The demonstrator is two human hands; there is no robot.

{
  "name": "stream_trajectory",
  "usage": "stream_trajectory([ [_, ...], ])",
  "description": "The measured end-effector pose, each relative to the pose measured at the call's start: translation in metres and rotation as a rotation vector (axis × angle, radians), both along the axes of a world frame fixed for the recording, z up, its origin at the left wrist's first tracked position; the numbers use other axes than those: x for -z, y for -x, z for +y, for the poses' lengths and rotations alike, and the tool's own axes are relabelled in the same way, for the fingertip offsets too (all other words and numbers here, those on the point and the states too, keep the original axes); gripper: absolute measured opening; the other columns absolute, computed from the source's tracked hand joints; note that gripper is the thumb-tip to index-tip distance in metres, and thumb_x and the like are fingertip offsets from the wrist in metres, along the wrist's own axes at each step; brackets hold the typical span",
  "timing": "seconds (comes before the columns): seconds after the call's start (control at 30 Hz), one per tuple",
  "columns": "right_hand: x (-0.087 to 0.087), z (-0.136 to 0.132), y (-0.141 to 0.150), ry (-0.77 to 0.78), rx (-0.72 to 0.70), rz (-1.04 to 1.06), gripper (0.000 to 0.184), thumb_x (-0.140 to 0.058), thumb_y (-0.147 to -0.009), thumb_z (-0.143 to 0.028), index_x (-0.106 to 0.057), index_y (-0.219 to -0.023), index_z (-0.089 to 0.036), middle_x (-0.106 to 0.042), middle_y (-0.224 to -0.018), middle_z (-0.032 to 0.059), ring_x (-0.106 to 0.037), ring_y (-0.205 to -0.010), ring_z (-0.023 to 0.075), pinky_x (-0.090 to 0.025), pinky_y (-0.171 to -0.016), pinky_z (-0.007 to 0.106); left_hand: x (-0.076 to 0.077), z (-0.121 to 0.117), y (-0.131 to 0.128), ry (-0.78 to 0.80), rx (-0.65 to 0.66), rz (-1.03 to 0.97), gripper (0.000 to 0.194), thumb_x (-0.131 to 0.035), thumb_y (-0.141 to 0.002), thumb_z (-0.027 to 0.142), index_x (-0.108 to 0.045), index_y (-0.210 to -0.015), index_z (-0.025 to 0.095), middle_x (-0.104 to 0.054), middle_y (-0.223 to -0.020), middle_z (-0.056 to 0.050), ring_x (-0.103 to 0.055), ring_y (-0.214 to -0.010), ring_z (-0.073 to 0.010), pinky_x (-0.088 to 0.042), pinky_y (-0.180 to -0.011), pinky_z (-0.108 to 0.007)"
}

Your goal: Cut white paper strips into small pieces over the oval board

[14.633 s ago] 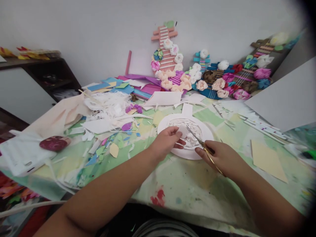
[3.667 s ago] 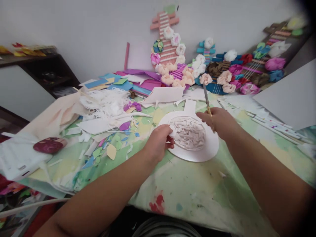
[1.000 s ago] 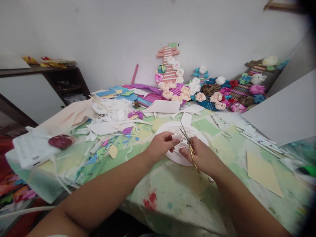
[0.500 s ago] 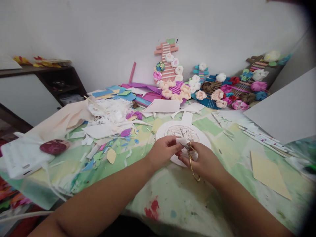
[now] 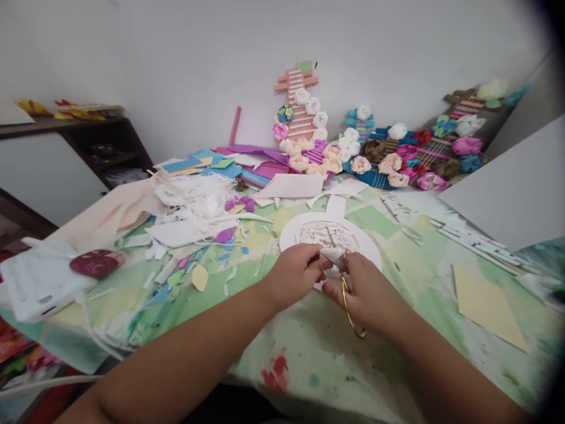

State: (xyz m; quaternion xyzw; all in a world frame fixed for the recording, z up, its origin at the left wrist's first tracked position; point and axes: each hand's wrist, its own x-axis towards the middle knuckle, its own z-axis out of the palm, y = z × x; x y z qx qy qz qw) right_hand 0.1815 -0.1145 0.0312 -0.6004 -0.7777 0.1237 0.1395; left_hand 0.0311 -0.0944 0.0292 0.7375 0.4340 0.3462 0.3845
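My left hand (image 5: 295, 275) pinches a small white paper piece (image 5: 332, 255) just above the near rim of a white round cut-out (image 5: 371, 250). That cut-out lies flat on the table and has a heap of white paper snippets (image 5: 321, 233) in its middle. My right hand (image 5: 369, 292) is closed around gold-handled scissors (image 5: 345, 281), whose blades meet the paper piece. Both hands touch over the cut-out's near edge.
Coloured paper scraps (image 5: 189, 268) and a tangle of white strips (image 5: 198, 191) cover the table's left. Paper-flower guitar crafts (image 5: 309, 126) lean on the back wall. A cream sheet (image 5: 489, 306), pens (image 5: 472, 238) and a grey board (image 5: 516, 194) are at right. A dark red stone (image 5: 96, 262) lies left.
Over the last second my hands drew nearer to me and closer together, the scissors swinging down onto the paper piece. Earlier my right hand reached to the cut-out's far side.
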Motion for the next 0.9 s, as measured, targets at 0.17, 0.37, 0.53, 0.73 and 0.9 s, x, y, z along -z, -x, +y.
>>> stream_trajectory([
  [0.17,-0.0008,0.0010,0.0006,-0.012,0.022,-0.103,0.029,-0.043,-0.071,-0.045,-0.047,-0.074,-0.017,-0.053,-0.074,0.0063,-0.048,-0.071,0.0189,-0.032,-0.056,0.026,0.0019,0.0013,-0.0002,-0.001,-0.009,0.019,0.014,-0.042,-0.073,0.023,-0.051,-0.064,0.017,-0.052,-0.055,0.003,-0.049,-0.053,-0.0084,-0.037,-0.054,-0.020],
  [0.37,-0.0035,0.0020,-0.0027,-0.008,0.034,-0.236,0.033,-0.036,-0.074,-0.049,-0.045,-0.065,-0.018,-0.052,-0.063,0.0039,-0.046,-0.058,0.0162,-0.025,-0.048,0.024,0.0058,0.0028,-0.0027,0.144,-0.059,-0.073,0.017,-0.045,-0.072,0.029,-0.048,-0.061,0.016,-0.051,-0.052,0.003,-0.049,-0.050,-0.0081,-0.038,-0.051,-0.020],
  [0.53,-0.0005,0.0003,-0.0048,-0.028,0.023,-0.197,0.037,-0.038,-0.071,-0.053,-0.046,-0.071,-0.017,-0.053,-0.071,0.0058,-0.047,-0.064,0.0174,-0.027,-0.051,0.024,0.0056,0.0035,-0.0040,0.183,-0.032,-0.073,0.013,-0.044,-0.072,0.026,-0.051,-0.067,0.016,-0.051,-0.053,0.003,-0.049,-0.052,-0.0086,-0.039,-0.052,-0.021],
  [0.73,0.0015,-0.0014,-0.0035,-0.013,-0.004,-0.125,0.038,-0.041,-0.070,-0.053,-0.046,-0.075,-0.015,-0.052,-0.075,0.0081,-0.047,-0.070,0.0189,-0.029,-0.054,0.024,0.0034,0.0007,-0.0050,0.099,-0.002,0.010,0.010,-0.042,-0.070,0.019,-0.052,-0.067,0.016,-0.051,-0.055,0.003,-0.050,-0.051,-0.0077,-0.039,-0.052,-0.019],
  [0.9,0.0003,0.0006,-0.0021,-0.007,0.040,-0.181,0.028,-0.041,-0.071,-0.045,-0.046,-0.068,-0.017,-0.053,-0.067,0.0050,-0.047,-0.061,0.0165,-0.027,-0.049,0.024,0.0067,0.0010,-0.0044,0.113,-0.042,0.000,0.015,-0.043,-0.072,0.028,-0.052,-0.066,0.017,-0.054,-0.056,0.002,-0.052,-0.053,-0.0097,-0.040,-0.055,-0.022],
])
